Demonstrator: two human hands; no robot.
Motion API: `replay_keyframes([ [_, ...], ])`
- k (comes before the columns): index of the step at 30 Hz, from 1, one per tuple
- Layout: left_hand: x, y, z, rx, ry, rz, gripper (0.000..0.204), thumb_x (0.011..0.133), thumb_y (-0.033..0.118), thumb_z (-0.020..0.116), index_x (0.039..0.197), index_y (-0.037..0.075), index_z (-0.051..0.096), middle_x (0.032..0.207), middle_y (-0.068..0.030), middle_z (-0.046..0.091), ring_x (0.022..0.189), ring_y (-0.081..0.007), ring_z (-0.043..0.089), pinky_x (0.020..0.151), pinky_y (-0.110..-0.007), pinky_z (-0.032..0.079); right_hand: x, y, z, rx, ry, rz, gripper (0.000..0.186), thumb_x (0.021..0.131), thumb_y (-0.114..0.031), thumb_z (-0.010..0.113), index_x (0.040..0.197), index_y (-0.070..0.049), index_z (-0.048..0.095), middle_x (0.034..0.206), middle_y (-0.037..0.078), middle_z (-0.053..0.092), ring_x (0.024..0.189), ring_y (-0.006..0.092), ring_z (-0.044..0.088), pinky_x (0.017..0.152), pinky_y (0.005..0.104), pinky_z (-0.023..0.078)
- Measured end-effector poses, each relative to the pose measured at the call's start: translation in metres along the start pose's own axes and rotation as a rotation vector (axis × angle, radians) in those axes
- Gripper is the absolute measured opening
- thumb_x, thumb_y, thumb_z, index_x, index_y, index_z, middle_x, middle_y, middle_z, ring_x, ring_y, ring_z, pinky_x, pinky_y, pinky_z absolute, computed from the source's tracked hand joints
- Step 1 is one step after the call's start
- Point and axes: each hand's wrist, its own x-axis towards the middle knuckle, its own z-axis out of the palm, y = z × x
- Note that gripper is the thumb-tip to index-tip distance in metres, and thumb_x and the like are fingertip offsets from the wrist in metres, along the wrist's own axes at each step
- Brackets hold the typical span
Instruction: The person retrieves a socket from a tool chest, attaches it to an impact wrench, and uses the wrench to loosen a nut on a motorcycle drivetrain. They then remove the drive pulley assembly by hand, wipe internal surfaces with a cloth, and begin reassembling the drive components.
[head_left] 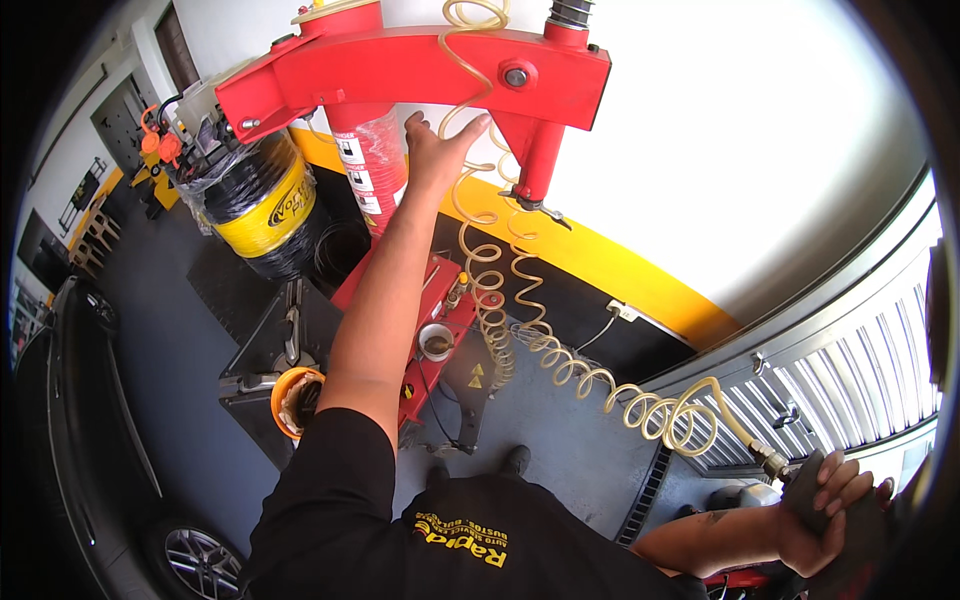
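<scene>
My left hand [440,150] reaches up near the red machine arm [400,72], its thumb and fingers spread beside a coiled yellowish air hose [482,250]. Behind it stands a red column [365,165] wrapped in clear film. At the lower right my right hand [830,510] grips a dark tool [804,490], partly out of clear sight, with a metal coupling [772,462] joining it to a coiled hose. A red vertical post [540,160] with a metal fitting hangs from the arm.
A yellow-and-black drum [255,212], an orange bucket [287,410] and a red machine base [435,365] with a cup [436,342] stand around me. A dark car [110,440] is at left. A slatted metal door [840,360] bounds the right, beside a floor drain [645,495].
</scene>
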Motion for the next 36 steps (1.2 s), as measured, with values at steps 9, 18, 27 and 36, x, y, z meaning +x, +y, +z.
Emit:
replay_keyframes([
  [9,0.084,0.108,0.017,-0.428,-0.408,-0.404,0.039,0.087,0.030,0.072,0.105,-0.004,0.062,0.058,0.0040,0.044,0.044,-0.0052,0.037,0.041,-0.023,0.032,-0.003,-0.009,-0.044,-0.178,-0.050,-0.050,0.065,0.080,-0.011,0.051,0.140,0.004,0.032,0.081,0.005,0.040,0.071,0.0139,0.043,0.073,0.0343,0.036],
  [18,0.351,0.447,0.102,-0.301,-0.022,0.125,0.011,0.089,0.004,0.053,0.099,0.001,0.056,0.083,-0.0108,0.051,0.062,-0.0163,0.045,0.050,-0.029,0.039,0.001,-0.002,-0.072,-0.077,0.184,0.176,0.018,0.080,-0.012,0.056,0.094,-0.003,0.051,0.081,0.009,0.049,0.077,0.0229,0.050,0.077,0.0375,0.042],
  [27,0.225,0.395,0.322,0.222,-0.722,0.091,0.021,0.096,0.022,0.053,0.088,0.007,0.065,0.066,0.0001,0.056,0.056,-0.0116,0.048,0.051,-0.030,0.042,0.001,0.020,-0.117,0.070,0.261,0.160,0.012,0.077,-0.013,0.055,0.083,-0.004,0.050,0.080,0.008,0.046,0.075,0.0205,0.048,0.079,0.0386,0.040],
  [36,-0.032,0.143,0.317,0.887,-1.433,0.108,0.037,0.094,0.020,0.045,0.115,-0.003,0.065,0.105,-0.0234,0.068,0.089,-0.0321,0.069,0.074,-0.045,0.055,-0.010,0.022,-0.142,0.017,0.167,0.202,0.015,0.074,-0.011,0.053,0.085,-0.003,0.048,0.078,0.010,0.044,0.075,0.0202,0.044,0.077,0.0381,0.037],
])
